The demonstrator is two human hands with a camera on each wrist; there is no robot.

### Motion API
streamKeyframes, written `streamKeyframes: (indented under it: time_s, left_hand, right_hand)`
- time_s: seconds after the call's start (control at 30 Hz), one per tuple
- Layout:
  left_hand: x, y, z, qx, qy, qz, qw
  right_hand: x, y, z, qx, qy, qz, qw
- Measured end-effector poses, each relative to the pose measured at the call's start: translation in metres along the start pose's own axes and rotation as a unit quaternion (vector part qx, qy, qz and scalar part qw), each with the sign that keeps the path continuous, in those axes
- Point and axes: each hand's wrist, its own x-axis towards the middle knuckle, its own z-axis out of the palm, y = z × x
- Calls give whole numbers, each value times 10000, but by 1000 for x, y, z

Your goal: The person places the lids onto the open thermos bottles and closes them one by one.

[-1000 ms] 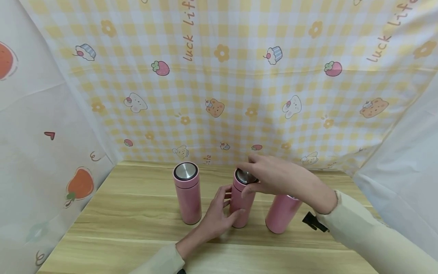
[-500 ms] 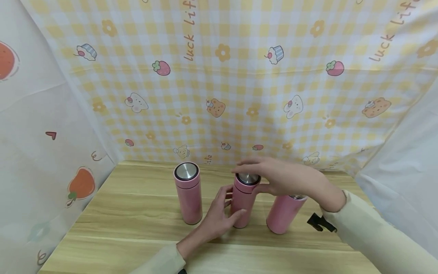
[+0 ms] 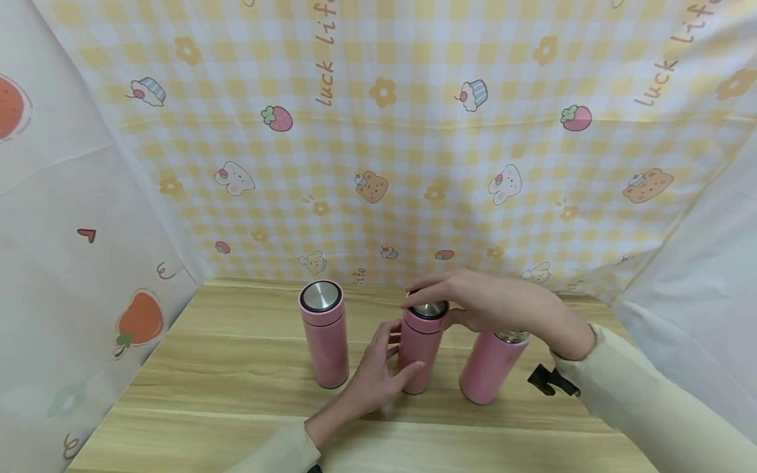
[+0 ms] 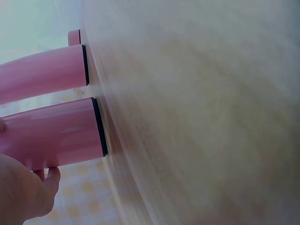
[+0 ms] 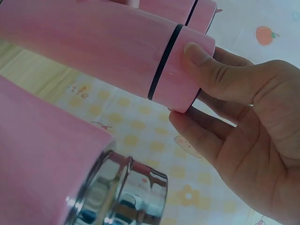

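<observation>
Nearest, the left hand [image 3: 372,380] lies with its fingers partly curled about the body of the middle pink thermos flask [image 3: 417,361], thumb on the near side. To the right of these fingers and below the right wrist, an uncapped pink thermos flask [image 3: 489,369] stands upright, its steel neck [image 5: 124,190] directed upward. Between the two sets of fingers, the middle flask stands on the wooden surface [image 3: 248,387], long axis vertical, base down, lid end up. Above, the right hand [image 3: 497,301] has its thumb and fingers narrowed onto opposite sides of the pink lid [image 5: 180,70], which sits on the flask. Left of the left-hand fingers, well apart, a lidded thermos flask [image 3: 328,345] also stands upright. Farthest, beyond all the fingers, hangs a yellow-and-white checked cloth [image 3: 408,144].
</observation>
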Motion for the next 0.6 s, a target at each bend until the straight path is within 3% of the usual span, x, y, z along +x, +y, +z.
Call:
streamKeyframes:
  time_s: [0.5, 0.6]
  left_hand:
    - [-1, 4, 2, -74, 81, 71, 9999]
    - [-1, 18, 0, -76, 106, 0, 9999]
  right_hand:
    - [3, -5, -1, -592, 90, 99, 9982]
    - [5, -4, 0, -700, 208, -47, 9973]
